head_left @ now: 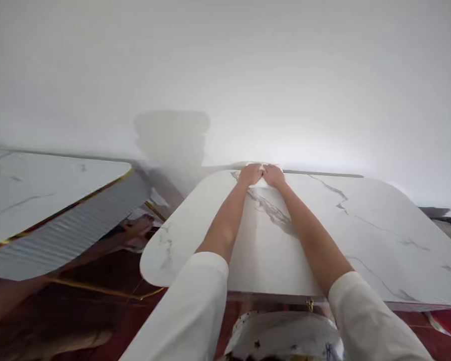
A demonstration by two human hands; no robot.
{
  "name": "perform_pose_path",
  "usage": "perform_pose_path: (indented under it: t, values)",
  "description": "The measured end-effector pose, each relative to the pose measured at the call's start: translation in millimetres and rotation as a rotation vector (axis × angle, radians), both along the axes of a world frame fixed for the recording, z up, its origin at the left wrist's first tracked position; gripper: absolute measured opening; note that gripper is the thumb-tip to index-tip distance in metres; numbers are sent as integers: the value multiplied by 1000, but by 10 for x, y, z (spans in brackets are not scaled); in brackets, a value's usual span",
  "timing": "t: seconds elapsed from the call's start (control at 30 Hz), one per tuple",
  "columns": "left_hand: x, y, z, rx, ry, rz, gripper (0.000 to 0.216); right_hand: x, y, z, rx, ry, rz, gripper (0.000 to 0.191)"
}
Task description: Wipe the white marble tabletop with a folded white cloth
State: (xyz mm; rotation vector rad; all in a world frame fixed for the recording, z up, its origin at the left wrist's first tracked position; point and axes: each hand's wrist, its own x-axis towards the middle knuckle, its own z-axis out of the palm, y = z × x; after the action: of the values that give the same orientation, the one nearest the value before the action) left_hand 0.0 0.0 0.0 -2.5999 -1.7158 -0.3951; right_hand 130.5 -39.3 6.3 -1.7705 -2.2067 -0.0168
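your left hand and right hand sit side by side on a white cloth at the bench's far edge, near the wall; fingers look curled down, can't tell if pinching it or just pressing. risk: arms at long reach, so uneven pressure could let the cloth slip over the edge, or overpushing could scrape knuckles on the wall

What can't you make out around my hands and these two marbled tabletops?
All in the head view:
White cloth-like item: full shape, covered by left hand and right hand.
Left tabletop: left end, cut off by left edge.
Middle tabletop: near right corner, cut off by right edge.
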Motion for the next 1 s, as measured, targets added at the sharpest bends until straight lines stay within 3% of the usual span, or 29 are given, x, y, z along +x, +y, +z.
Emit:
perform_pose_path:
  t: [0.23,0.47,0.73,1.0]
  values:
    - [-41,-150,3,21,-5,-24,47,-48,-133,1,20,-22,-27,42]
    - [-123,-463,24,39,-48,-20,45,-136,-348,-5,1,21,-28,46]
    - [-228,-980,29,32,-70,-22,44,-241,-848,-24,-20,65,-36,48]
    - [-306,-1293,81,-26,-34,-77,48,-324,-1242,12,-27,64,-74,49]
